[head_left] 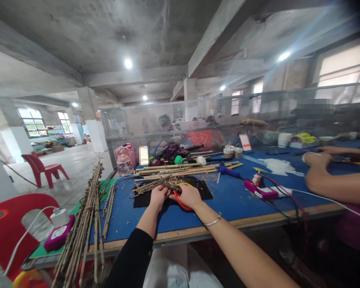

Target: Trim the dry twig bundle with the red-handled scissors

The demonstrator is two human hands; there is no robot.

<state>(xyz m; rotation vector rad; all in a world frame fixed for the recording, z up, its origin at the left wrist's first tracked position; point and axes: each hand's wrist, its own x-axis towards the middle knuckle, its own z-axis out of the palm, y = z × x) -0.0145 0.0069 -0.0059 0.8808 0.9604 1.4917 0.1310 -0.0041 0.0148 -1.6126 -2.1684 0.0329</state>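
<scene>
My right hand [189, 196] is closed around a pair of cutters [182, 203] with red and yellow handles. Their dark jaws point left, towards my left hand [159, 197]. The fingers of my left hand are pinched together beside the jaws; what they hold is too small to make out. Both hands are over a black cloth [202, 189] on the blue table. Short cut twigs [145, 187] lie in a pile on the cloth just beyond my left hand, with light chips scattered around.
A bundle of long thin sticks [85, 214] leans over the table's left end. Longer canes [180, 169] lie behind the cloth. A blue glue gun [229, 171] and a magenta power strip [261, 191] are to the right. A co-worker's arm [333, 182] reaches in there.
</scene>
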